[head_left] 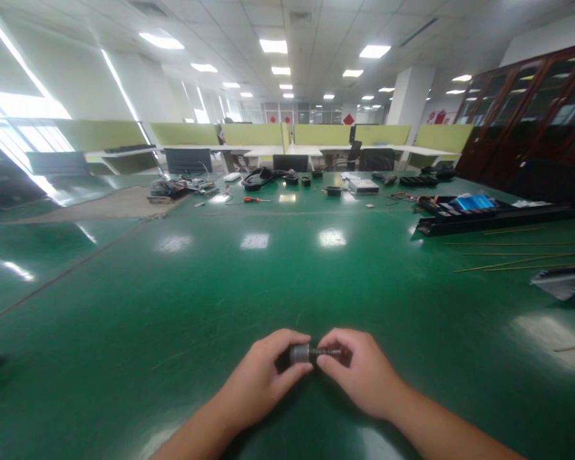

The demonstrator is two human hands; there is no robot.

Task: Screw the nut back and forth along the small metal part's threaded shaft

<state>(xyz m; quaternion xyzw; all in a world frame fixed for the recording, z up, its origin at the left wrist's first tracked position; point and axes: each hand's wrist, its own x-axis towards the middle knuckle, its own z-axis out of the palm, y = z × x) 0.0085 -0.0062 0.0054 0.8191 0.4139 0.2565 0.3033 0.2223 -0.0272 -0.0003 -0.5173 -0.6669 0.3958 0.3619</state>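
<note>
Low in the head view, a short grey metal cylinder [301, 354] with a dark threaded shaft [326, 351] lies level just over the green table [249, 287]. It looks like a small motor with a lead screw, though its exact kind is too small to tell. My left hand [268, 370] grips the cylinder between thumb and fingers from the left side. On the right, my right hand [361, 370] pinches the threaded shaft between thumb and forefinger. The cylinder's left end is partly hidden by my left hand.
A screwdriver [253, 200] with an orange handle lies farther back. Electronic parts [172, 186], a black headset [259, 179] and a white box [363, 185] line the far edge. Black rails [489, 220] and thin rods [522, 255] occupy the right.
</note>
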